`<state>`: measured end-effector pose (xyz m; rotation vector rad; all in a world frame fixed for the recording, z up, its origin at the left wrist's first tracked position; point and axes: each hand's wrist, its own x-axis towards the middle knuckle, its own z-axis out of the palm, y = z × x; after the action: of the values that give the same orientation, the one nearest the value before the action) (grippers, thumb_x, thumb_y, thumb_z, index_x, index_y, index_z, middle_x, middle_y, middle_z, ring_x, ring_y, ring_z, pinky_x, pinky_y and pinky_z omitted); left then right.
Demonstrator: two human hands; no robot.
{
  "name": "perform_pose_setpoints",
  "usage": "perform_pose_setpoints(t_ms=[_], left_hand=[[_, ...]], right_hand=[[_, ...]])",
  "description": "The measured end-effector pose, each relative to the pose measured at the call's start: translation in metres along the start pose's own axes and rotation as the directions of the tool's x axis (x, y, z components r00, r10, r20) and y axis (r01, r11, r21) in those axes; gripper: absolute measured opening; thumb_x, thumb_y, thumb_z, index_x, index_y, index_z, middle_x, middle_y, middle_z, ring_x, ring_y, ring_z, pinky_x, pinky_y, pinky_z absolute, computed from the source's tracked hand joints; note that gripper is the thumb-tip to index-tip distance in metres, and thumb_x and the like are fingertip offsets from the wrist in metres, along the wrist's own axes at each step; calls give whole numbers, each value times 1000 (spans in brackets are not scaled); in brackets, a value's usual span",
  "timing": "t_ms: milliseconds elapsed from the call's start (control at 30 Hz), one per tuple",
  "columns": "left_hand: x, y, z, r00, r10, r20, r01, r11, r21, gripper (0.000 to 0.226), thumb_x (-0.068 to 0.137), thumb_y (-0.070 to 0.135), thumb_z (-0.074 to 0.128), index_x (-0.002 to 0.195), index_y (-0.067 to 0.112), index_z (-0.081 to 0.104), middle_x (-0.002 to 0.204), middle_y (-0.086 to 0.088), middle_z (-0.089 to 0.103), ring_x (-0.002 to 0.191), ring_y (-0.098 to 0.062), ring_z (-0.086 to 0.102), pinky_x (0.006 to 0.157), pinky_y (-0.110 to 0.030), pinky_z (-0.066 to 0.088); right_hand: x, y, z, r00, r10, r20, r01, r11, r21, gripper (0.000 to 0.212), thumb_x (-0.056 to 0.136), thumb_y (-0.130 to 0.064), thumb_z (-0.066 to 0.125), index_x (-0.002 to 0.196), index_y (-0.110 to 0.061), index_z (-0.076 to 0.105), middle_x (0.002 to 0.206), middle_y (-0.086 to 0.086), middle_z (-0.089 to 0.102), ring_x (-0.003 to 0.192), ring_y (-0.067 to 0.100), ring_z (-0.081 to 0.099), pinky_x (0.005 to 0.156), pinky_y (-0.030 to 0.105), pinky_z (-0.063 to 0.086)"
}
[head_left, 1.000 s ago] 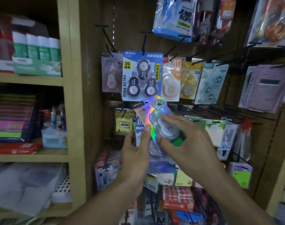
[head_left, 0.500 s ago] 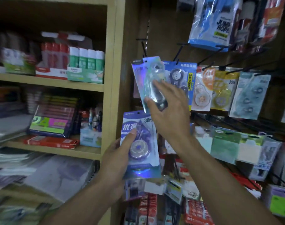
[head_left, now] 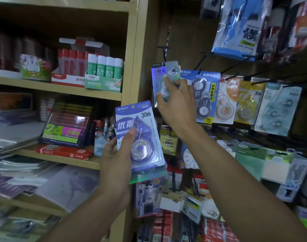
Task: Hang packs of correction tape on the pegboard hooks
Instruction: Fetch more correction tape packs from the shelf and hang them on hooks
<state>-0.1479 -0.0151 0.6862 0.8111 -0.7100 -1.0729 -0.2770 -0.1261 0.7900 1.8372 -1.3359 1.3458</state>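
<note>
Gripping pack (head_left: 159, 79) at hook (head_left: 164, 55), R hand (head_left: 177, 102) covering blister

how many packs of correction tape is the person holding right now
2. The right hand holds a holographic pack up at a pegboard hook. The left hand grips a purple 30m pack lower down; more packs may be hidden behind it.

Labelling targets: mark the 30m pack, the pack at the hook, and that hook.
30m pack (head_left: 144, 114): head view, upper card near the "30m" print.
holographic pack (head_left: 157, 74): head view, upper left of card.
hook (head_left: 164, 52): head view, black rod above the pack.
</note>
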Motion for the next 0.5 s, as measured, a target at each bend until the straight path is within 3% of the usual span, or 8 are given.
perform_pose_setpoints(t_ms=[133, 300, 500], left_hand=[[0, 5, 1, 1000, 25, -3, -25, 999, -31, 52, 70, 51, 77, 116, 29, 62, 89, 6, 79, 80, -20, 77, 79, -50, 59], [-1, 6, 5, 999, 35, 8, -34, 999, -36, 54, 70, 51, 77, 117, 30, 61, 90, 6, 79, 80, -19, 77, 80, -49, 60], [-4, 3, 8, 999, 35, 30, -33, 998, -43, 54, 71, 49, 77, 119, 29, 60, 87, 7, 79, 73, -16, 77, 73, -42, 61]], right_hand=[[5, -2, -1, 999, 22, 49, -19, 997, -68, 58, 95, -41, 55, 150, -25, 46, 135, 11, 49, 127, 34, 43, 94, 43, 46], [30, -4, 20, 996, -41, 77, 72, 887, -456, 45, 85, -37, 58, 124, -16, 66, 117, 15, 64, 116, 35, 50, 91, 43, 33], [44, -1, 35, 972, -104, 213, 210, 792, -574, 29, 88, -25, 51, 105, -10, 69, 114, 19, 67, 121, 35, 48, 101, 44, 29]])
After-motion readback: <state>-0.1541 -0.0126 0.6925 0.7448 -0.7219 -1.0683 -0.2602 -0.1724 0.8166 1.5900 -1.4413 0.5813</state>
